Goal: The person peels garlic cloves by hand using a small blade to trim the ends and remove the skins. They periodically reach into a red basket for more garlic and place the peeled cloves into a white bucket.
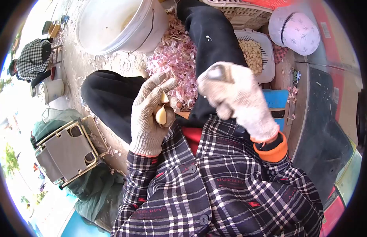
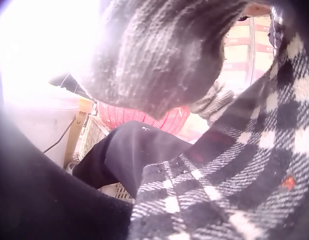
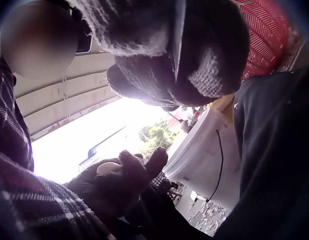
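Observation:
My left hand (image 1: 146,118), in a pale knitted glove, is turned palm up in front of the lap. Its curled fingers hold garlic cloves: a peeled-looking clove (image 1: 161,116) lies in the palm and a second clove (image 1: 164,97) sits nearer the fingers. Off to the right, above the thigh, is my gloved right hand (image 1: 240,96), somewhat blurred and apart from the left one. Its curled fingers grip a small knife, whose thin blade (image 3: 180,40) shows edge-on in the right wrist view; the handle is hidden. The left wrist view shows mostly the glove's back (image 2: 154,55).
Pink garlic skins (image 1: 175,59) are heaped between the legs. Beyond the left knee stands a white bucket (image 1: 152,35). A white basket (image 1: 268,59) of peeled cloves (image 1: 250,55) is beyond the right hand. A folding chair (image 1: 67,152) stands left; another person (image 1: 33,59) sits farther off.

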`<action>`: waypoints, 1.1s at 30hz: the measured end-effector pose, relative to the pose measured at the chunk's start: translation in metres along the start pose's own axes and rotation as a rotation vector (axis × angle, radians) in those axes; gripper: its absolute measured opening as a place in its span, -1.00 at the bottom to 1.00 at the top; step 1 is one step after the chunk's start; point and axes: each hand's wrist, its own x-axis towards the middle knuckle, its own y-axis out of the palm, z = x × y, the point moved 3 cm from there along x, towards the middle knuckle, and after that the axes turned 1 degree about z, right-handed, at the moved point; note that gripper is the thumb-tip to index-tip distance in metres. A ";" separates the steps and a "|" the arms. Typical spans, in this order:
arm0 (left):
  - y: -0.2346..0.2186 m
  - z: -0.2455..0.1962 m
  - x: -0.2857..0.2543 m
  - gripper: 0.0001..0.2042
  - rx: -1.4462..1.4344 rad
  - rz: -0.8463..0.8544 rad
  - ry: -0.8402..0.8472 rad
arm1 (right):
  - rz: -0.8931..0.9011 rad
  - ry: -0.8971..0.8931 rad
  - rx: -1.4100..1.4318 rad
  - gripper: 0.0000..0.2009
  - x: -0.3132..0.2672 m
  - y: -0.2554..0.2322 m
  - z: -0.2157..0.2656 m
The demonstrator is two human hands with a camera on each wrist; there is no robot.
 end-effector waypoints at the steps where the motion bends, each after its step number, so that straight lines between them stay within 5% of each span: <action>1: 0.003 -0.003 -0.001 -0.60 0.082 -0.053 0.018 | 0.024 -0.015 -0.133 -0.79 0.002 0.011 -0.004; 6: 0.005 0.005 -0.003 -0.69 0.225 -0.227 0.146 | -0.043 -0.446 -0.693 -0.77 0.018 0.043 -0.026; 15: 0.003 0.001 -0.003 -0.78 0.336 -0.248 0.053 | -0.080 -0.569 -0.822 -0.77 0.026 0.046 -0.028; 22: -0.001 0.009 0.001 -0.76 0.235 -0.213 -0.033 | 0.006 -0.564 -0.843 -0.79 0.033 0.039 -0.028; 29: -0.003 0.014 0.000 -0.66 -0.169 -0.063 -0.212 | 0.194 -0.075 -0.172 -0.85 0.040 0.023 -0.018; 32: -0.006 0.010 -0.001 -0.65 -0.062 0.000 -0.204 | 0.164 -0.089 -0.269 -0.85 0.044 0.021 -0.024; 33: -0.005 0.009 -0.001 -0.69 -0.049 -0.019 -0.171 | 0.064 -0.304 -0.502 -0.84 0.048 0.023 -0.027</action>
